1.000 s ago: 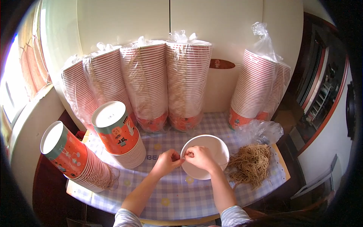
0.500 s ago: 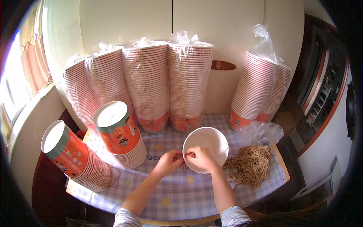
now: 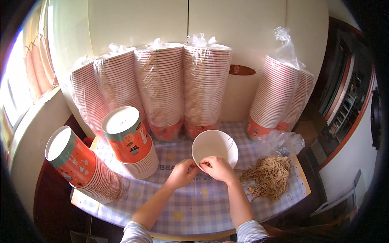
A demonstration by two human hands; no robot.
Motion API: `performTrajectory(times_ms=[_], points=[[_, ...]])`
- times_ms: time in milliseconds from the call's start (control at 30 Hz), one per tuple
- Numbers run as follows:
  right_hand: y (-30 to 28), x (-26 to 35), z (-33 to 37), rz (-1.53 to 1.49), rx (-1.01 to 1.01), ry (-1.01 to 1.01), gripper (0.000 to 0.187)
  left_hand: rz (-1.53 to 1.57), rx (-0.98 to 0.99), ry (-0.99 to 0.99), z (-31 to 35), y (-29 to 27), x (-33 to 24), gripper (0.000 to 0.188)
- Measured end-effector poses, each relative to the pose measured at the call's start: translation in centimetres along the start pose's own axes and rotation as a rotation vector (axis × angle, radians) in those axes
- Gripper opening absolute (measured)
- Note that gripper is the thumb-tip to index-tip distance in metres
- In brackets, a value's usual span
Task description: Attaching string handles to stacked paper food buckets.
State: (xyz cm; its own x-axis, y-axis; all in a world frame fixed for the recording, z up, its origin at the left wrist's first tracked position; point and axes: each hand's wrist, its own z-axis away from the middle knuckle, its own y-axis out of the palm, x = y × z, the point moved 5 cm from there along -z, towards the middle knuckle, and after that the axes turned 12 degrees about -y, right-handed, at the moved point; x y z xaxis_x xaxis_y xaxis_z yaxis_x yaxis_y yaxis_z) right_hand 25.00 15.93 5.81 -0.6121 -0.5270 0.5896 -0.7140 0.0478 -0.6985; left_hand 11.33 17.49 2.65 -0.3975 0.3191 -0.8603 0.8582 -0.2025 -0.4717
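Observation:
A white-walled paper bucket stands on the table in front of me, its mouth tilted toward me. My left hand is at the outside of its near rim, thumb and fingers pinched together. My right hand reaches over the same rim, with curled fingertips meeting close to the left ones. Whatever they pinch is too small and covered to make out. A thin dark line shows on the bucket's inner right wall. Right of the bucket lies a tangled heap of tan cord.
Two shorter stacks of orange and green buckets stand at the left, a nearer stack with cord hanging on it and a farther stack. Tall bagged stacks line the back. Crumpled clear plastic lies behind the cord on the checked tablecloth.
The bucket has shifted a little left and away from me, and its inner dark line has turned toward the far right. Both hands stay at its near rim, fingers pinched.

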Motion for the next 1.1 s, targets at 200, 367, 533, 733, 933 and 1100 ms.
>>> performTrajectory(times_ms=[200,367,533,733,933,1100], points=[[-1.0,0.3,0.6,-0.053,0.029,0.028,0.017,0.343,0.199,-0.304,-0.2,-0.2,1.1,0.012],[-1.0,1.4,0.6,-0.049,0.158,0.028,0.024,0.496,0.252,-0.353,-0.1,-1.5,1.1,0.016],[-1.2,1.7,0.9,0.127,0.154,-0.016,0.025,0.382,0.269,-0.328,-0.2,-2.0,0.7,0.018],[-0.9,3.3,0.9,0.195,0.174,0.002,0.022,0.157,0.266,-0.248,0.3,-3.9,0.2,0.015],[0.4,4.3,1.0,0.150,0.188,-0.026,0.021,0.564,0.453,-0.241,1.0,-3.5,-1.5,0.016],[0.7,4.4,1.0,-0.013,0.161,-0.008,0.021,0.566,0.495,-0.248,1.1,-3.8,-1.7,0.019]])
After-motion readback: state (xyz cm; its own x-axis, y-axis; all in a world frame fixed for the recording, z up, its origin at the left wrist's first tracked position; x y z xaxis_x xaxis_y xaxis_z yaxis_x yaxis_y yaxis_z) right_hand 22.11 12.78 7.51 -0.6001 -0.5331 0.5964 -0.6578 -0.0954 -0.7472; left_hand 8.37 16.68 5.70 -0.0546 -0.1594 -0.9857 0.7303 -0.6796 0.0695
